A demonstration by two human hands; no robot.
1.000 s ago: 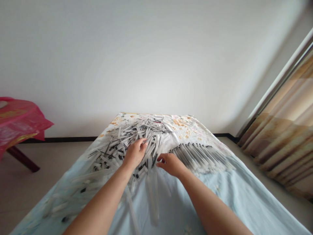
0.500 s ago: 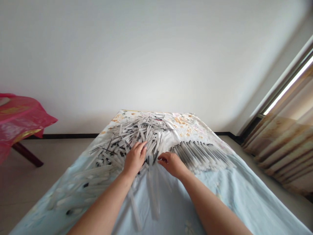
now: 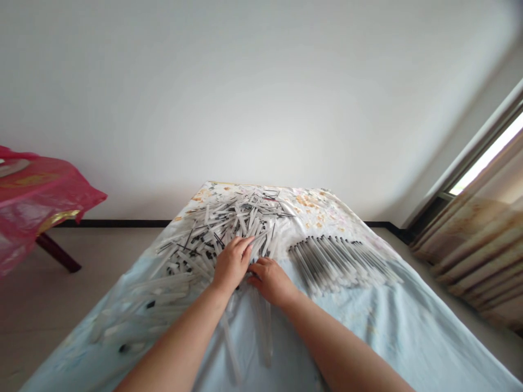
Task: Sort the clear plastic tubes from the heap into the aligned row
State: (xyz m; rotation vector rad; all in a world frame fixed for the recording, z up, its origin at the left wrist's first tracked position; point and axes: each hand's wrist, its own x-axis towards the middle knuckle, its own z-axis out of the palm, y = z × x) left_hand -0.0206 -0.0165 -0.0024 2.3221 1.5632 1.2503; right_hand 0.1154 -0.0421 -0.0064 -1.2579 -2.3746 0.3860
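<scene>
A loose heap of clear plastic tubes point(image 3: 242, 216), many with thin black pieces among them, spreads over the cloth-covered table. My left hand point(image 3: 233, 264) is at the heap's near edge, its thumb and fingers closed on what looks like a clear plastic tube. Beside it, my right hand point(image 3: 273, 280) has its fingers curled in close to the left thumb; what they hold, if anything, is hidden. To the right lies a neat row of black-tipped tubes point(image 3: 333, 261), placed side by side. A few long pale tubes point(image 3: 262, 332) lie between my forearms.
More pale tubes point(image 3: 163, 298) lie scattered at the left on the light blue cloth point(image 3: 368, 337). A red plastic bag point(image 3: 53, 188) covers a piece of furniture to the left. A white wall point(image 3: 261, 98) stands behind the table, and a curtain point(image 3: 482, 239) hangs at the right.
My right hand has moved left, from a gap away to right beside my left hand. The left hand stays at the heap. The view has shifted slightly.
</scene>
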